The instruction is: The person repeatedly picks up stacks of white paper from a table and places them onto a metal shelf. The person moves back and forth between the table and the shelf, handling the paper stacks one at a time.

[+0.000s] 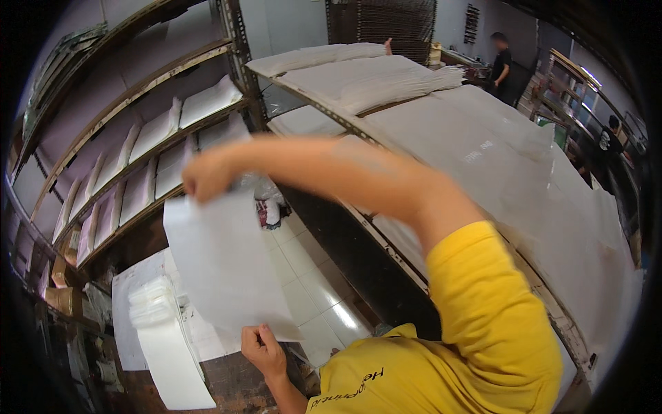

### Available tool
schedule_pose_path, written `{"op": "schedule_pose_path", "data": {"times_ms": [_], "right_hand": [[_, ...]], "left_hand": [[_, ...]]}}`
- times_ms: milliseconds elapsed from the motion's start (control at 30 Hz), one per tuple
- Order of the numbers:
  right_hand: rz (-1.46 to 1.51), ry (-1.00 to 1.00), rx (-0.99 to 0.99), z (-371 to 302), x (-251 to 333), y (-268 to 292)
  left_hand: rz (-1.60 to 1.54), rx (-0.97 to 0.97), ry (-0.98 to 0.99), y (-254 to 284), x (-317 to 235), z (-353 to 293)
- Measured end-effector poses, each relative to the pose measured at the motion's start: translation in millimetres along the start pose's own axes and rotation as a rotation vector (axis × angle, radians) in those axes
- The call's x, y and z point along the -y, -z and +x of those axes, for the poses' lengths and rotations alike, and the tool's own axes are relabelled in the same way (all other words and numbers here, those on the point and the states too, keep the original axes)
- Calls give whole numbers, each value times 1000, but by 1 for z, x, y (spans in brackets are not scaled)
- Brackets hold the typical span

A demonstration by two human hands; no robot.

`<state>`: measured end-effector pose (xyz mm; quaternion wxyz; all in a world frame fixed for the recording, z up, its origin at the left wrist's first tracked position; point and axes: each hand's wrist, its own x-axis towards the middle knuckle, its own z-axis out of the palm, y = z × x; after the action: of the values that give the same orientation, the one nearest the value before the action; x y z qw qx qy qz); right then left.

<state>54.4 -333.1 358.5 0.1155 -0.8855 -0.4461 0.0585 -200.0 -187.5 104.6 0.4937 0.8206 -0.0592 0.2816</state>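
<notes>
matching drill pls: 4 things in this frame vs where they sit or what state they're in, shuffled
Things:
1. translucent sheet
2. left hand
3. right hand
4. stack of sheets

Places or states:
A. lying on the low bench at the left
B. pinching the sheet's lower edge
C. held up between both hands
D. raised, gripping the sheet's top corner

Pairs: 1-C, 2-B, 3-D, 4-A
</notes>
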Motion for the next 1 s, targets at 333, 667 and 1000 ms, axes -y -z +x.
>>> {"op": "schedule_pose_path", "data": {"times_ms": [333,667,1000], "right_hand": [[64,-981,-710,-422,-59,214],[190,-1538,-1262,-683,-65,124],[242,-1773,-1038,-706,-78,78]], "left_hand": [[546,265,213,26,107,-88],[949,244,108,21,144,-135],[913,211,79,18,134,-133]]}}
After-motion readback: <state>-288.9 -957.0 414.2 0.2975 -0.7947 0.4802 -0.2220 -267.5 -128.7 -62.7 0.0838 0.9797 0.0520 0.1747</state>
